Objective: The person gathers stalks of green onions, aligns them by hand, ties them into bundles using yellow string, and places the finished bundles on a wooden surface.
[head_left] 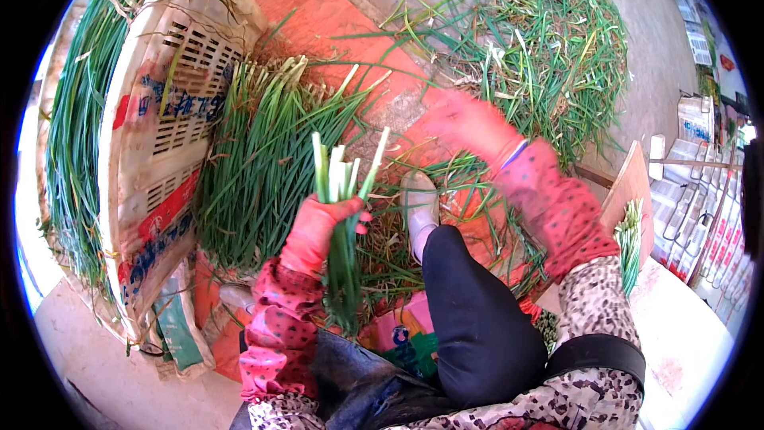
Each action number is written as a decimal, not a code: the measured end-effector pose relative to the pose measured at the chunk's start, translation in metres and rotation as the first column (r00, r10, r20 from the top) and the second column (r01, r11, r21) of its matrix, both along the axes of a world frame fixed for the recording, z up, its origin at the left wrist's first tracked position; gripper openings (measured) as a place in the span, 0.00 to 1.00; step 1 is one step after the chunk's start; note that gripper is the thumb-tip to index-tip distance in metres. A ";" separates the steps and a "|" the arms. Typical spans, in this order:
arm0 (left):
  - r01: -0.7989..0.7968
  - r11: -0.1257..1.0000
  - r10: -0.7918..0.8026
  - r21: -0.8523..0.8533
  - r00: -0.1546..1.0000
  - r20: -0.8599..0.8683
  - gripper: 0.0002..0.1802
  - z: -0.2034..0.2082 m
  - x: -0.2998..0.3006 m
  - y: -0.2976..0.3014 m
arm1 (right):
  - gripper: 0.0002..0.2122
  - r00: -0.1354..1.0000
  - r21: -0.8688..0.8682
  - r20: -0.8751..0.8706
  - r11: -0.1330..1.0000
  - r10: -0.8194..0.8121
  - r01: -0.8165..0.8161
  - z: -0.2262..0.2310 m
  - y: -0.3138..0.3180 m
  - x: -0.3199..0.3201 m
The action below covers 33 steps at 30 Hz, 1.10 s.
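Note:
My left hand [322, 223], in a pink glove, is closed around a small bunch of green onions [344, 175]. Their pale ends point up, and the green leaves hang below my fist. My right hand [475, 123], also gloved in pink, is stretched out to the right of the bunch and apart from it, over the orange sheet. Motion smears its fingers, so I cannot make out whether it holds anything. Left of my left hand lies a thick pile of green onions [263, 151], pale ends toward the far side.
A white plastic crate [171, 111] stands tilted beside the pile, with more greens [87, 119] beyond it. Loose leaves and trimmings [549, 48] heap at the far right. An orange sheet [302, 0] covers the ground. A small bundle [629, 247] leans against a board [631, 191] at right.

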State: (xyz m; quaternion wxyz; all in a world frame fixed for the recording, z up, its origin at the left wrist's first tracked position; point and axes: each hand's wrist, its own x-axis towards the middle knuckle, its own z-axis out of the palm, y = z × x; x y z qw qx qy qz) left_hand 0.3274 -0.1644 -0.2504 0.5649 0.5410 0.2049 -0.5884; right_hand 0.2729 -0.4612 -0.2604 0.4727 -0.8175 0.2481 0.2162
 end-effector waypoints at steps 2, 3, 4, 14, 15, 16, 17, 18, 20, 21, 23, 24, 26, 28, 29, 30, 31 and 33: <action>-0.094 0.995 0.095 -0.042 0.996 0.003 0.12 -0.003 -0.011 -0.007 | 0.21 0.990 0.570 -0.129 0.813 -0.057 0.121 -0.005 0.064 0.009; -0.128 0.984 0.135 -0.124 0.990 0.044 0.14 -0.011 -0.016 -0.009 | 0.18 0.979 0.587 -0.194 0.793 -0.057 0.163 -0.026 0.086 0.006; -0.180 0.977 0.187 -0.118 0.981 0.053 0.14 -0.016 -0.017 -0.008 | 0.14 0.976 0.631 -0.195 0.750 -0.094 0.199 -0.033 0.108 0.002; -0.053 0.997 0.040 0.064 0.981 0.192 0.14 -0.041 -0.009 0.019 | 0.08 0.971 -0.298 0.184 0.950 0.155 -0.095 -0.090 0.076 0.037; -0.063 0.996 0.048 0.070 0.978 0.201 0.13 -0.022 -0.002 0.015 | 0.08 0.969 -0.331 0.237 0.943 0.067 0.016 -0.092 0.067 0.047; -0.018 0.996 -0.006 0.091 0.968 0.251 0.13 -0.026 -0.003 0.017 | 0.08 0.957 -0.430 0.224 0.900 0.182 -0.070 -0.095 0.066 0.055; 0.018 0.992 -0.057 0.122 0.947 0.317 0.13 -0.027 0.001 0.025 | 0.07 0.929 -0.517 0.220 0.843 0.298 -0.147 -0.097 0.074 0.073; 0.063 0.988 -0.112 0.142 0.922 0.372 0.12 -0.027 0.005 0.025 | 0.07 0.895 -0.610 0.190 0.763 0.403 -0.214 -0.102 0.075 0.083; 0.095 0.959 -0.222 0.266 0.835 0.503 0.12 -0.023 0.008 0.018 | 0.08 0.877 -0.655 0.082 0.689 0.473 -0.310 -0.109 0.071 0.097; 0.102 0.943 -0.274 0.316 0.774 0.571 0.12 -0.020 0.012 0.014 | 0.09 0.862 -0.671 0.026 0.648 0.506 -0.360 -0.112 0.070 0.098; 0.151 0.888 -0.410 0.433 0.685 0.602 0.13 -0.002 0.024 0.004 | 0.07 0.802 -0.572 0.137 0.707 0.582 -0.416 -0.103 0.060 0.091; 0.138 0.885 -0.454 0.446 0.473 0.755 0.14 -0.004 0.028 0.004 | 0.06 0.764 -0.522 0.200 0.726 0.614 -0.447 -0.091 0.057 0.090; 0.112 0.884 -0.453 0.454 -0.042 0.891 0.16 -0.009 0.036 0.001 | 0.06 0.708 -0.504 0.294 0.734 0.642 -0.456 -0.067 0.057 0.080; 0.205 0.855 -0.472 0.476 -0.073 0.879 0.16 -0.007 0.042 -0.017 | 0.05 0.693 -0.490 0.320 0.739 0.646 -0.463 -0.047 0.062 0.067; 0.272 0.870 -0.457 0.411 0.136 0.879 0.15 -0.003 0.040 -0.022 | 0.05 0.704 -0.479 0.312 0.745 0.638 -0.463 -0.035 0.070 0.064; 0.326 0.887 -0.434 0.328 0.343 0.833 0.14 -0.002 0.038 -0.025 | 0.05 0.718 -0.469 0.298 0.752 0.629 -0.464 -0.027 0.074 0.062; 0.286 0.932 -0.341 0.225 0.470 0.814 0.12 -0.008 0.033 -0.021 | 0.05 0.755 -0.367 0.322 0.811 0.571 -0.456 -0.019 0.072 0.061; 0.256 0.966 -0.239 0.040 0.820 0.519 0.12 -0.003 0.035 -0.020 | 0.06 0.832 -0.442 0.386 0.872 0.398 -0.212 -0.025 0.043 0.056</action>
